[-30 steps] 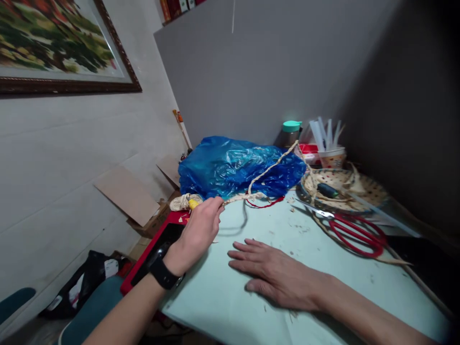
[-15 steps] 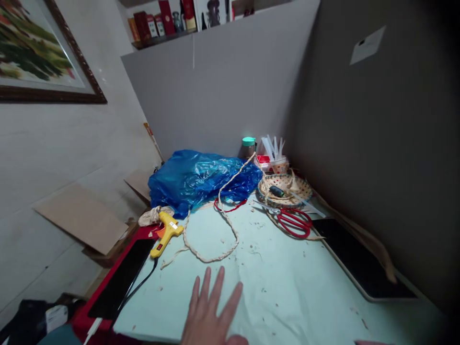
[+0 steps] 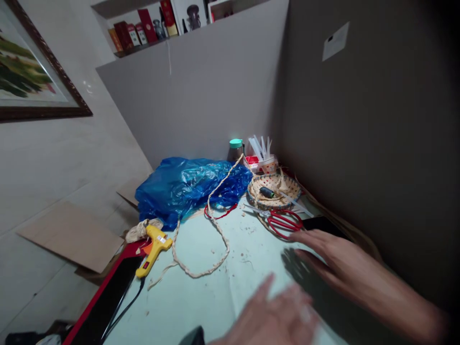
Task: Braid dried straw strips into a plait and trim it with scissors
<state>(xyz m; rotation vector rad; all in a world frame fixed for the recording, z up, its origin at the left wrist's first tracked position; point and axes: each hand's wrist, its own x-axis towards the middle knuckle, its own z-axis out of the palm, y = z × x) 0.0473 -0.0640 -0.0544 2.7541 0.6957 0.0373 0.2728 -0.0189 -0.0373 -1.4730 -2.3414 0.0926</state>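
Observation:
My right hand [image 3: 323, 249] reaches in from the right above the pale green tabletop [image 3: 247, 268]. Its fingers are stretched out and empty, with the tips beside the red handles of the scissors [image 3: 285, 221]; I cannot tell if they touch. Low in the middle, my left hand [image 3: 275, 314] is blurred, its fingers apart and nothing visible in them. Beyond it a braided straw cord [image 3: 201, 274] lies in a loop, its far part running up over the blue plastic bag [image 3: 187, 184]. A yellow glue gun [image 3: 154, 249] lies to the left of the cord.
Behind the scissors sits a woven basket [image 3: 275, 184] holding a dark thread spool [image 3: 267, 192]. A green-lidded jar [image 3: 235, 149] and a cup of white sticks [image 3: 268, 165] stand at the back. A black tablet [image 3: 323, 225] lies partly behind my right hand. Grey panels border the table.
My right hand has come up from the bottom right edge to beside the scissors. The left hand has moved right. The view has turned, shifting the scene leftward.

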